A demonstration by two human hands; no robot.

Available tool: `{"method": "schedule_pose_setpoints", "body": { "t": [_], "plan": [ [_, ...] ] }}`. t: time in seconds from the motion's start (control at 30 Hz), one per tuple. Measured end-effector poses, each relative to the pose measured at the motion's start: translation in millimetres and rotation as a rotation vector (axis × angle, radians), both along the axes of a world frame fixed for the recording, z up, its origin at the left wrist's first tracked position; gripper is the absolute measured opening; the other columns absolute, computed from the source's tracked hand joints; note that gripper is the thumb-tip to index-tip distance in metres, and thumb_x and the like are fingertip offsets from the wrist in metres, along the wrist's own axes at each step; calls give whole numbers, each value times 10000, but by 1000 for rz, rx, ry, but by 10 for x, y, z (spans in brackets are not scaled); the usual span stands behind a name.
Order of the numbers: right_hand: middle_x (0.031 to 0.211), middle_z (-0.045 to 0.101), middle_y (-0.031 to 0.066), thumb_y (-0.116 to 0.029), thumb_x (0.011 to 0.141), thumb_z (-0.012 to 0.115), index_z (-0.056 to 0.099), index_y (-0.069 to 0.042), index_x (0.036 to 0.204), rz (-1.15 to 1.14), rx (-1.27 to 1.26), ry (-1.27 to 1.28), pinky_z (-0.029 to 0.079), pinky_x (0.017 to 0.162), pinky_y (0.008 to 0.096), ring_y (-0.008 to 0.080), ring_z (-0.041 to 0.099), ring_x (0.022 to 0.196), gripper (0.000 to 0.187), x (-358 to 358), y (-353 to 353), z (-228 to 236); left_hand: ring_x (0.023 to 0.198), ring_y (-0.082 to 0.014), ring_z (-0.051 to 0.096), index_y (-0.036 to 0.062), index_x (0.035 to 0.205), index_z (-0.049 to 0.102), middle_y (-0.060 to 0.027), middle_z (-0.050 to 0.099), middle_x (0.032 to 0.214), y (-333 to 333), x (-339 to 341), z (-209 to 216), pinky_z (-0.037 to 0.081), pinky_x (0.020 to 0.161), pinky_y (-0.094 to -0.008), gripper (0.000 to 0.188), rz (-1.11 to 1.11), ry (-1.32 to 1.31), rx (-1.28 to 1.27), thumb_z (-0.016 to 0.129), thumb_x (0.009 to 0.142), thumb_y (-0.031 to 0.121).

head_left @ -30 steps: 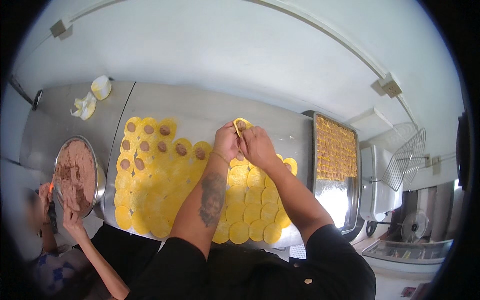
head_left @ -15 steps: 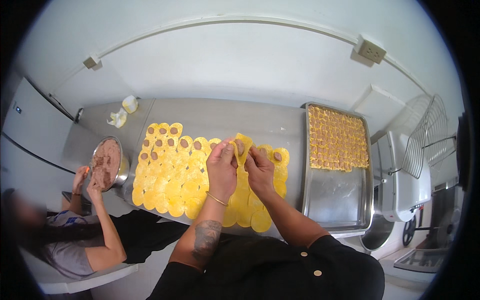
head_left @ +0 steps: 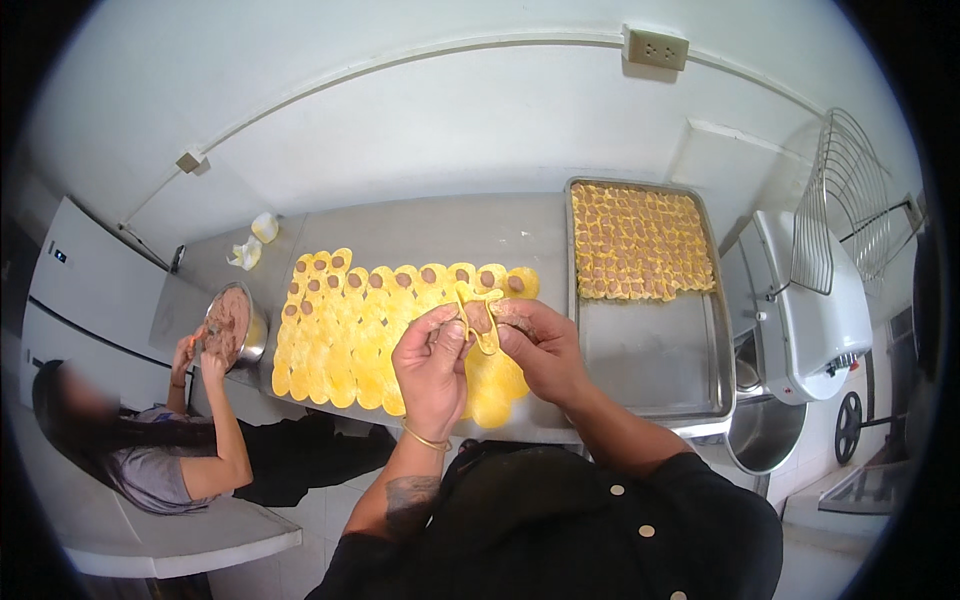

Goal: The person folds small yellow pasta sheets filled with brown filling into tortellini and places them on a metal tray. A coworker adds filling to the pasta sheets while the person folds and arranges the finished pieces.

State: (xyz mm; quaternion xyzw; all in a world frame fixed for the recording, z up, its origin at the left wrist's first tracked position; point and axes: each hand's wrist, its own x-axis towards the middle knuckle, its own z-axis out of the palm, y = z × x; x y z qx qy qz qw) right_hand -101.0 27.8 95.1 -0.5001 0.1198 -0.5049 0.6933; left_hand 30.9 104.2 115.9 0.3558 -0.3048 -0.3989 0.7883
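Note:
Between my two hands is a yellow dumpling wrapper (head_left: 481, 318) with brown meat filling in its middle, its edges pinched into folds. My left hand (head_left: 433, 365) grips its left side with thumb and fingers. Closed on its right side is my right hand (head_left: 545, 348); its fingertips are partly hidden. Beneath and beyond my hands, overlapping rows of round yellow wrappers (head_left: 345, 352) lie on the steel table (head_left: 440, 222). Balls of filling (head_left: 376, 281) sit on the wrappers along the far rows. To the right, a metal tray (head_left: 650, 350) carries packed rows of filled dumplings (head_left: 640, 240) in its far half.
At the left, a co-worker's hands (head_left: 205, 358) work at a steel bowl (head_left: 254, 342) of meat filling (head_left: 228, 318). Crumpled yellow-white wrapping (head_left: 245, 253) lies at the table's back left. Right of the tray stands a white machine (head_left: 810, 310) with a wire guard (head_left: 845, 200).
The held wrapper has gone from loosely cupped to pinched into folds around its filling. My view has turned right, so the table and tray appear farther left.

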Motion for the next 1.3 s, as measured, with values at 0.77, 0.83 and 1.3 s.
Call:
{"method": "schedule_pose_setpoints", "body": {
  "t": [0.77, 0.83, 1.3],
  "plan": [
    [779, 707, 83, -76, 869, 776, 712, 2, 987, -198, -539, 549, 537, 648, 290, 129, 663, 685, 155, 788, 977, 683, 1090, -256, 682, -21, 962, 713, -159, 690, 1156, 1050, 1257, 79, 550, 1001, -402, 133, -254, -36, -173, 716, 866, -112],
    [772, 700, 81, -61, 854, 784, 706, -3, 962, -275, -521, 522, 532, 636, 289, 130, 661, 671, 146, 890, 1120, 698, 1083, -272, 689, -25, 946, 699, -167, 678, 1194, 1091, 1338, 80, 550, 1008, -423, 126, -224, -31, -209, 708, 857, -115],
    [1125, 687, 91, -109, 795, 844, 508, -20, 1357, -272, -520, 633, 500, 958, 330, 126, 629, 1048, 662, 1211, 1435, 754, 1124, -243, 666, 9, 988, 645, -130, 651, 1259, 1015, 1577, -82, 558, 1010, -410, 143, -503, 121, -275, 674, 891, -93]
  ]
}}
